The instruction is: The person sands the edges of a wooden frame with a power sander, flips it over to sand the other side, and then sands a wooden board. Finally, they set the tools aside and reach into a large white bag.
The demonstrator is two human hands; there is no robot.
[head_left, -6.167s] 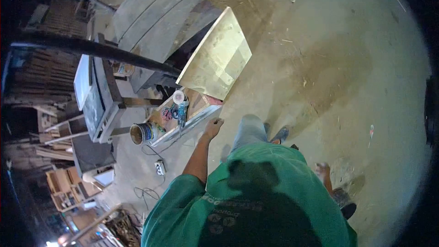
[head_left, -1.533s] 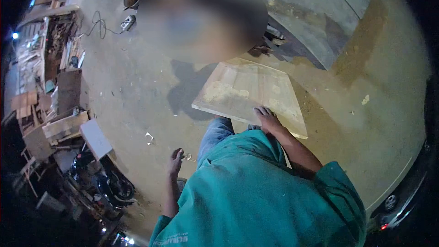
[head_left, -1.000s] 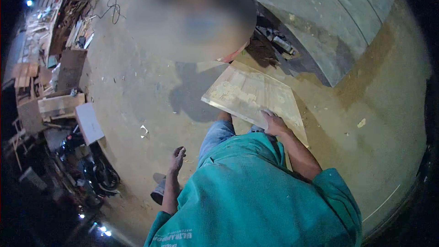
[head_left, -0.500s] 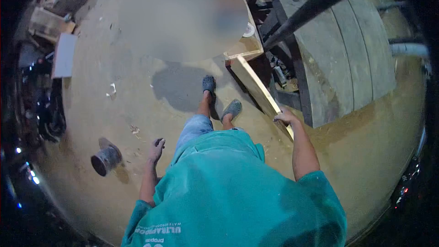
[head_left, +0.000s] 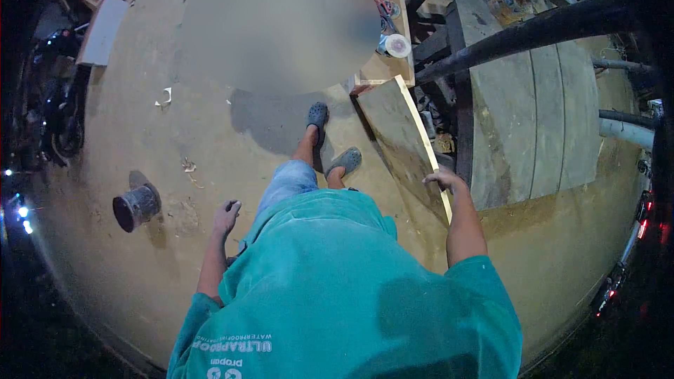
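Observation:
My right hand (head_left: 447,180) grips the pale top edge of a wooden panel (head_left: 399,130), fingers hooked over it. The panel stands on edge, tilted, and its far end is close to the corner of a shallow wooden tray-like bench (head_left: 385,70). My left hand (head_left: 226,216) hangs at my left side over the floor, fingers loosely bent and apart, with nothing seen in it.
A dark bucket (head_left: 136,208) lies on its side at the left. Right of the panel is a grey plank platform (head_left: 516,126) with a dark bar (head_left: 533,38) across it. A white tape roll (head_left: 397,45) lies on the bench. A blur hides the far middle.
The view has shifted forward and right, showing more of the bench and its contents. My right hand keeps its grip on the panel, whose broad face now shows more. My left hand remains low.

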